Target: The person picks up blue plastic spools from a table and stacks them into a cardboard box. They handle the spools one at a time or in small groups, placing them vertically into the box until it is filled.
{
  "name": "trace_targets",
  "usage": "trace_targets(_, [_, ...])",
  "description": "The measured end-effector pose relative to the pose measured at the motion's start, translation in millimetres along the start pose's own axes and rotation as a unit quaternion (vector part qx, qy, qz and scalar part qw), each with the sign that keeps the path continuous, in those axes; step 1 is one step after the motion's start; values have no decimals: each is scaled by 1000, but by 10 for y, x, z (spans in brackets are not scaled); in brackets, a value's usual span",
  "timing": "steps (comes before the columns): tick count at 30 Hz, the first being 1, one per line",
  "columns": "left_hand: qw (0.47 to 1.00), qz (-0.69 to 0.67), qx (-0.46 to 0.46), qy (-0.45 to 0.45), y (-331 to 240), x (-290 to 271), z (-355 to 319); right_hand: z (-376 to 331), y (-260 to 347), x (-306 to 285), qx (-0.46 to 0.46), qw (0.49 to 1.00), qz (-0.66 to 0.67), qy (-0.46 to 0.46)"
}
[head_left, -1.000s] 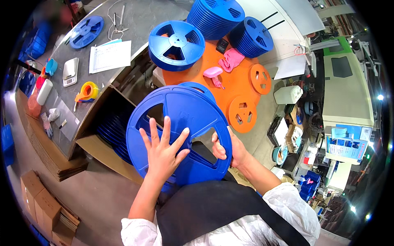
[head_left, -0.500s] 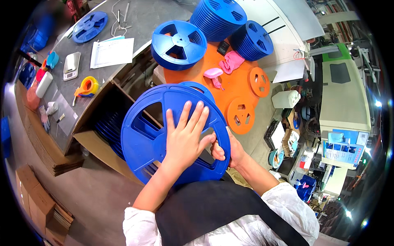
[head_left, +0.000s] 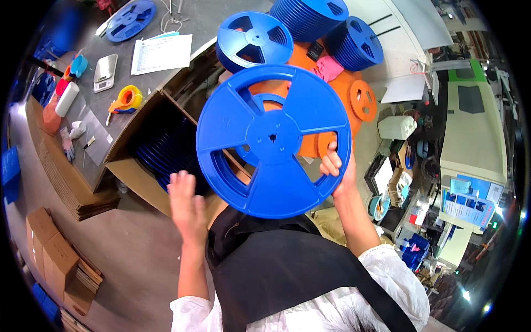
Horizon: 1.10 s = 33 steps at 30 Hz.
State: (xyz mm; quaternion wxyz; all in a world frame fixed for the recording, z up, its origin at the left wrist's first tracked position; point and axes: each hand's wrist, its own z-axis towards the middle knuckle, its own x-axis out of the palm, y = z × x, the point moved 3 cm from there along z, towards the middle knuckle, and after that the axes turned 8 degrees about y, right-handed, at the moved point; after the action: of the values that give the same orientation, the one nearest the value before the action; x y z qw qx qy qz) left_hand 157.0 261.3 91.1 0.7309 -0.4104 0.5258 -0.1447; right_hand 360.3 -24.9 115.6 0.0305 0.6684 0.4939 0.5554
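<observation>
Got right grip [head_left: 336, 169] pinching big blue reel [head_left: 274, 139] at its right rim, reel up flat facing me. Left grip [head_left: 187, 206] spread, off reel's lower-left edge, touching nothing. Open cardboard box [head_left: 145, 145] left of it, table [head_left: 207, 25] beyond.

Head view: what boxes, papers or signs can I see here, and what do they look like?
Open cardboard box: brown, left of the raised reel, blue reels stacked inside.
Printed sheet: white, rectangular, lying on the grey table at upper left.
Flattened cartons: brown, stacked on the floor at lower left.
Blue placard: blue with white sheets, at the right edge.
</observation>
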Motion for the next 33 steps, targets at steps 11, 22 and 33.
trace_targets(11, [975,-163,-140,57,-238,462,397,117,-201,583,-26,992,-120,3])
trace_targets(22, [440,-873,-188,92,-31,665,133,-168,-333,842,49,955,-293,6])
trace_targets(33, [264,-956,-62,110,-103,602,253,-153,55,445,-80,930,-338,-118])
